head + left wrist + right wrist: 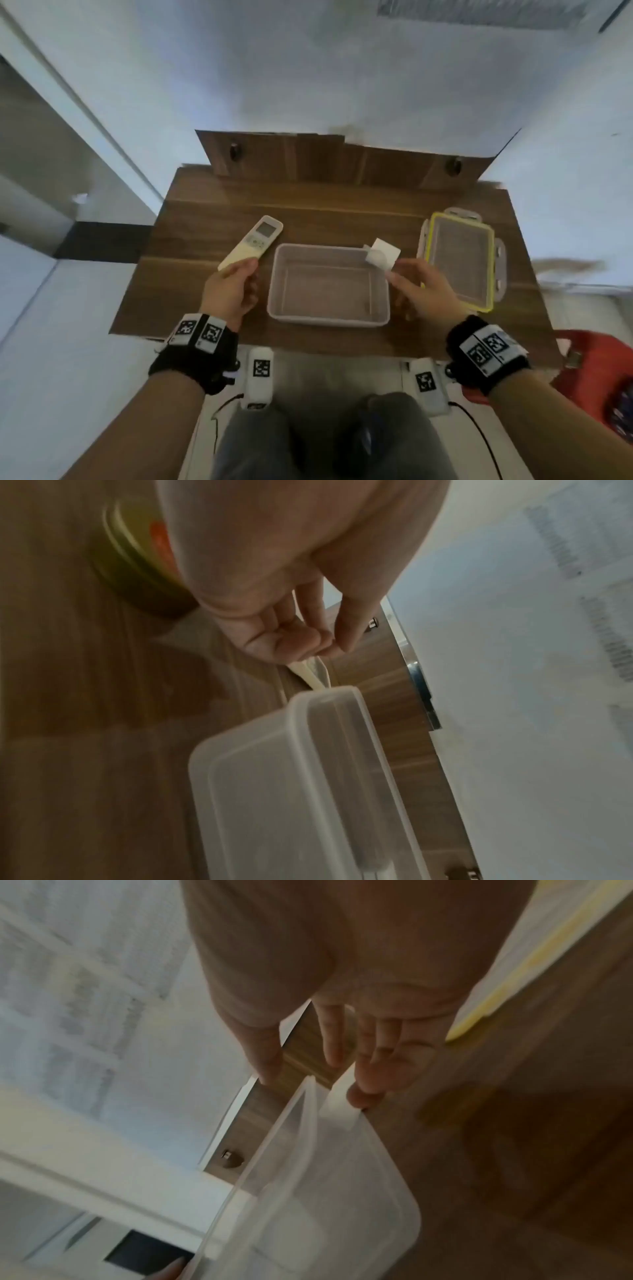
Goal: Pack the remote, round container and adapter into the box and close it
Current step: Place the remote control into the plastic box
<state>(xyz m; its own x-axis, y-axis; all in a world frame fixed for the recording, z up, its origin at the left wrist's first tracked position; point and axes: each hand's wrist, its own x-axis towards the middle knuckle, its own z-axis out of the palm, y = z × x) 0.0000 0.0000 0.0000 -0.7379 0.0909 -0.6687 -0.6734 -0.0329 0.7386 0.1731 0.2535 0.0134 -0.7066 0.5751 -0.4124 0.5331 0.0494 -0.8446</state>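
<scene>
The left hand (230, 291) pinches the near end of the cream remote (251, 242), whose long axis runs away and rightward, display end far, left of the open translucent box (327, 317). The right hand (419, 287) pinches the white adapter (382, 255) over the box's far right corner. The yellow-sealed lid (460, 257) lies just right of the box.

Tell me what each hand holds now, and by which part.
Left hand grips the cream rectangular remote by its lower end. Right hand pinches the white square adapter at its near corner.
</scene>
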